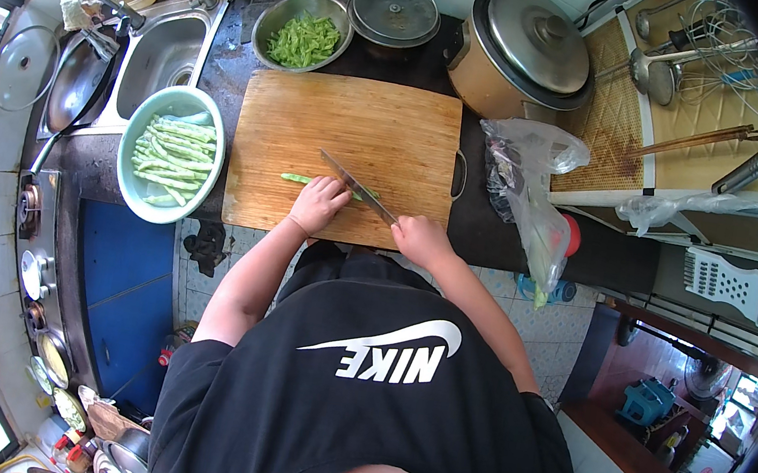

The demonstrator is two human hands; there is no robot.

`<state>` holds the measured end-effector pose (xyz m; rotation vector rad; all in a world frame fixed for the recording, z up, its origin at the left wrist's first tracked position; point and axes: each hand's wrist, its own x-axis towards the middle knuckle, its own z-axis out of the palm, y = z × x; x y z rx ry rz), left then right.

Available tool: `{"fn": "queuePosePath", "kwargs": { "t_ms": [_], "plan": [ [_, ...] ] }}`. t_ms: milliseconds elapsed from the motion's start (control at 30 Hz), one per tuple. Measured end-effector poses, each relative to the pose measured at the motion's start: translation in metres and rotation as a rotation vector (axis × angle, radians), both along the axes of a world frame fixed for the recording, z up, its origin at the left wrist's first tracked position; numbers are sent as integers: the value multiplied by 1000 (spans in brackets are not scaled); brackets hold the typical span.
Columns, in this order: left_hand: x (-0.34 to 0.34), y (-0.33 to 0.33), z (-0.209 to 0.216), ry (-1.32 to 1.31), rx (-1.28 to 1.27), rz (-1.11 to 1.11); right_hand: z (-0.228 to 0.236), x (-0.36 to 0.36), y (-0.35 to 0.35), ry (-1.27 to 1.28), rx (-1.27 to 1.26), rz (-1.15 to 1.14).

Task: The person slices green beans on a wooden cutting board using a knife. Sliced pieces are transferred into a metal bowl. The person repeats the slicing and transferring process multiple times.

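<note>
On the wooden cutting board (pixel 346 122), near its front edge, lies a long green bean (pixel 295 178). My left hand (pixel 319 203) presses over its middle, fingers curled, so part of it is hidden. In my right hand (pixel 422 240) is a kitchen knife (pixel 354 183), gripped by the handle, its blade slanting up to the left just beside my left fingertips. The blade crosses near the bean's right part; whether it touches cannot be made out. Left of the board, a pale green basin (pixel 139 124) holds several whole green beans (pixel 179 153).
Behind the board stand a steel bowl (pixel 272 20) of cut green pieces (pixel 304 41), a glass-lidded pot (pixel 395 9) and a large cooker (pixel 501 71). A plastic bag (pixel 533 190) hangs over the counter's front edge at right. The sink (pixel 157 64) lies far left.
</note>
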<state>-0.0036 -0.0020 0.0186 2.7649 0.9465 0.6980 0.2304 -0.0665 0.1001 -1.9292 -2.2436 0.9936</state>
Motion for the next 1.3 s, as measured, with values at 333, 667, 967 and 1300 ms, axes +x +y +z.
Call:
{"fn": "queuePosePath", "kwargs": {
  "t_ms": [333, 667, 967, 1300],
  "plan": [
    [1, -1, 3, -32, 35, -1, 0, -3, 11, -42, -81, 47],
    [2, -1, 3, -79, 35, -8, -20, -14, 24, 12, -23, -25],
    [1, -1, 0, -59, 41, -1, 1, -1, 8, 14, -55, 23],
    [0, 0, 2, -52, 30, -26, -4, -15, 25, -12, -132, 23]
  ]
}}
